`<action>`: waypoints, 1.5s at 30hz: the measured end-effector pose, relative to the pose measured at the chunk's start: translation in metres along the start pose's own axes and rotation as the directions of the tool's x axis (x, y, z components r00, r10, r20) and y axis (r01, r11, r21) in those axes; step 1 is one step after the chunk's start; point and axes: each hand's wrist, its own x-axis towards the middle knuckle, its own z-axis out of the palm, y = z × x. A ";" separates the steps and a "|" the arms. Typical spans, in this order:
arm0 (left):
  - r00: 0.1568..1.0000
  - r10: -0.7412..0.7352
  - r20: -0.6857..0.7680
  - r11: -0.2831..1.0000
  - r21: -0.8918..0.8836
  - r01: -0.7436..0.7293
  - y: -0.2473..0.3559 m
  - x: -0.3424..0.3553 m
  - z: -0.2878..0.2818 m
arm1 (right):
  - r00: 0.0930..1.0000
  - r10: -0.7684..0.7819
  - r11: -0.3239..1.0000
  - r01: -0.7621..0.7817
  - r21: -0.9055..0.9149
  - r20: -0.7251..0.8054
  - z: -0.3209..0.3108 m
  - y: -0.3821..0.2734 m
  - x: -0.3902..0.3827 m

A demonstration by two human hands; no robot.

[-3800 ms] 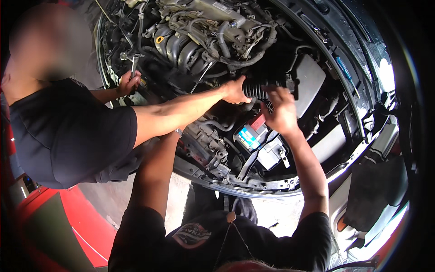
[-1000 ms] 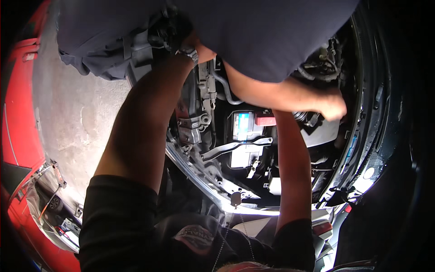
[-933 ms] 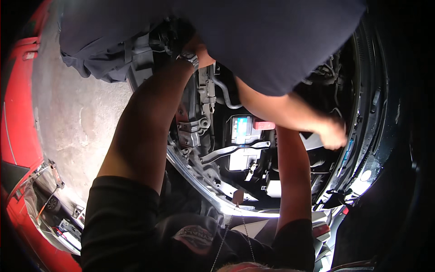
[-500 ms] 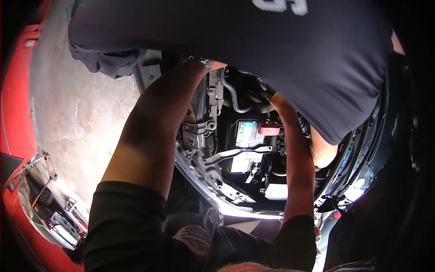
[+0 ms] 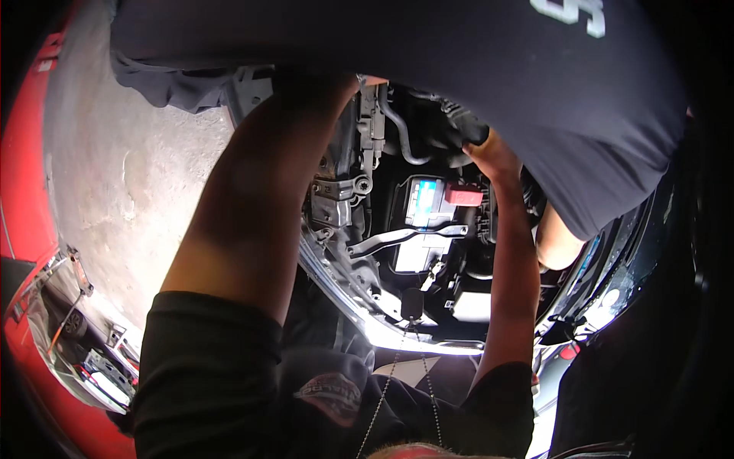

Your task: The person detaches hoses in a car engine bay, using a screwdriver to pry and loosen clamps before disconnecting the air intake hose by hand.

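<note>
The right hand (image 5: 489, 153) is pressed against a black hose (image 5: 459, 122) above the battery (image 5: 424, 206); its fingers' grip cannot be told. The left hand is hidden behind a co-worker's dark shirt (image 5: 428, 61). The hose is probably best steadied close to its joint.

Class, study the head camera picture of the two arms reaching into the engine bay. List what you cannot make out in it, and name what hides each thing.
1. Left hand: head view, hidden behind the co-worker's dark shirt; only the forearm shows.
2. Right hand: head view, fingers slip under the same shirt; its grip cannot be told.
3. Upper engine bay: head view, covered by the shirt; only the battery area shows.
4. Far right: head view, lost in dark shadow at the rim.
</note>
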 end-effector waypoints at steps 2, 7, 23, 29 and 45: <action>1.000 -0.001 0.005 1.000 -0.002 0.001 0.001 0.005 0.003 | 0.988 -0.020 0.999 0.015 -0.034 -0.153 0.007 0.001 0.003; 0.999 0.014 0.047 1.000 0.016 -0.015 0.008 0.025 0.016 | 0.976 0.120 0.990 -0.132 -0.057 -0.181 0.003 -0.013 -0.011; 0.958 0.285 0.002 0.952 0.113 -0.284 -0.038 0.027 0.056 | 0.539 0.838 0.046 0.090 0.995 -0.087 0.106 -0.001 -0.260; 0.966 0.257 -0.030 0.957 -0.132 -0.259 -0.046 0.027 0.034 | 0.533 0.800 -0.345 0.031 0.938 0.276 0.104 0.048 -0.238; 0.930 0.365 0.030 0.925 0.103 -0.366 -0.005 0.034 -0.002 | 0.464 0.718 -0.661 0.222 0.717 0.519 0.120 0.001 -0.204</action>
